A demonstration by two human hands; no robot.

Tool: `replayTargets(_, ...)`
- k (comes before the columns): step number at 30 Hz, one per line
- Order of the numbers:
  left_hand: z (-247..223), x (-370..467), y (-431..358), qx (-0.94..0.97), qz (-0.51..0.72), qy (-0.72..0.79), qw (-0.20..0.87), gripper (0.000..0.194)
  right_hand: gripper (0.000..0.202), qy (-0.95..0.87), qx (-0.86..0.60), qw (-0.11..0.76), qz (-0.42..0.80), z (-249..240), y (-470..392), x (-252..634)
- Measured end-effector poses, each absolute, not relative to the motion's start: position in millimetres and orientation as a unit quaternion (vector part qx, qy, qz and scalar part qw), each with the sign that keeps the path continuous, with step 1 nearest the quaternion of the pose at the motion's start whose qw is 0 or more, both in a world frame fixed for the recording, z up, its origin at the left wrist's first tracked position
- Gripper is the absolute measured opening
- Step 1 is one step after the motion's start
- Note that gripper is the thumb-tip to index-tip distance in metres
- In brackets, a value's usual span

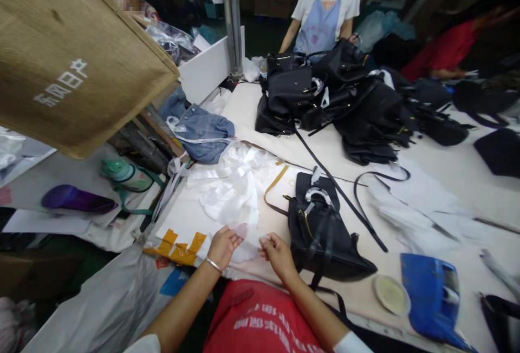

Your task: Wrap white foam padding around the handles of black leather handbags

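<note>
My left hand (pixel 226 246), with a bracelet at the wrist, is closed, and a piece of thin clear film (pixel 242 229) shows at its fingertips. A short gap to the right, my right hand (pixel 278 256) is closed in a pinch; what lies between its thumb and fingers is too small to make out. Just beyond both hands is a loose heap of white wrapping sheets (pixel 231 196). Beside my right hand lies a black leather backpack (pixel 325 239), its handle wrapped in white and its straps spread on the pale table (pixel 280 212).
Black bags (pixel 300 93) are piled at the back. White sheets (pixel 410 207) and a blue tape dispenser (pixel 430 293) with a round dish (pixel 391 294) are at right. Denim cloth (pixel 207 131) and a tan fabric panel (pixel 81 60) stand left. A co-worker in an apron (pixel 323 17) is opposite.
</note>
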State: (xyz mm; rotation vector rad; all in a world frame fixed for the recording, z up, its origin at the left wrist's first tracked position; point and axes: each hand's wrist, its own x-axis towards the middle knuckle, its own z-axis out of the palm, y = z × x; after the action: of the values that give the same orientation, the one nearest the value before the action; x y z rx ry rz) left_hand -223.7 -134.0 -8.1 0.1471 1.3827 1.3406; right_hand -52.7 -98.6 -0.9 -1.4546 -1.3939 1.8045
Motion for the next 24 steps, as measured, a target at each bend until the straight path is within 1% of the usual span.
replayTargets(1, -10, -226, -137, 0.084, 0.551, 0.644, 0.524, 0.034, 0.03, -0.536, -0.531, 0.207, 0.623, 1, -98, -50)
replayTargets(3, -7, -229, -138, 0.133, 0.527, 0.719, 0.433, 0.045, 0.027, -0.612, -0.533, 0.18, 0.556, 6, -97, -45)
replayTargets(4, -3, -230, -137, 0.179, 0.52, 0.731, 0.405, 0.053, 0.026, -0.648, -0.528, 0.167, 0.522, 9, -98, -44)
replayTargets(5, 2, -230, -134, 0.236, 0.512, 0.723, 0.4, 0.058, 0.024, -0.68, -0.521, 0.154, 0.492, 13, -98, -43)
replayTargets(6, 7, -230, -129, 0.334, 0.486, 0.7, 0.402, 0.059, 0.022, -0.705, -0.513, 0.144, 0.467, 16, -99, -43)
replayTargets(7, 13, -229, -124, 0.433, 0.444, 0.663, 0.42, 0.054, 0.02, -0.724, -0.508, 0.137, 0.446, 19, -99, -43)
replayTargets(8, 17, -228, -117, 0.514, 0.391, 0.614, 0.454, 0.045, 0.018, -0.738, -0.506, 0.131, 0.427, 21, -98, -43)
replayTargets(10, 23, -224, -104, 0.595, 0.282, 0.514, 0.549, 0.027, 0.017, -0.754, -0.509, 0.12, 0.398, 25, -97, -41)
replayTargets(12, 27, -219, -93, 0.596, 0.214, 0.461, 0.621, 0.024, 0.018, -0.756, -0.521, 0.112, 0.379, 29, -97, -36)
replayTargets(13, 27, -217, -89, 0.59, 0.197, 0.453, 0.638, 0.024, 0.02, -0.754, -0.528, 0.109, 0.375, 32, -97, -32)
replayTargets(16, 26, -214, -80, 0.586, 0.178, 0.458, 0.645, 0.023, 0.022, -0.741, -0.548, 0.127, 0.368, 48, -99, -10)
replayTargets(18, 22, -217, -76, 0.578, 0.178, 0.47, 0.644, 0.023, 0.025, -0.713, -0.585, 0.173, 0.345, 60, -99, 20)
replayTargets(20, 16, -223, -72, 0.554, 0.196, 0.498, 0.638, 0.022, 0.03, -0.655, -0.665, 0.22, 0.283, 67, -99, 66)
replayTargets(21, 13, -226, -71, 0.539, 0.211, 0.513, 0.634, 0.022, 0.033, -0.618, -0.715, 0.224, 0.237, 67, -100, 94)
replayTargets(22, 11, -229, -70, 0.524, 0.228, 0.528, 0.629, 0.022, 0.034, -0.581, -0.765, 0.21, 0.182, 63, -102, 123)
replayTargets(24, 8, -233, -68, 0.5, 0.262, 0.549, 0.616, 0.021, 0.036, -0.539, -0.826, 0.138, 0.093, 43, -109, 179)
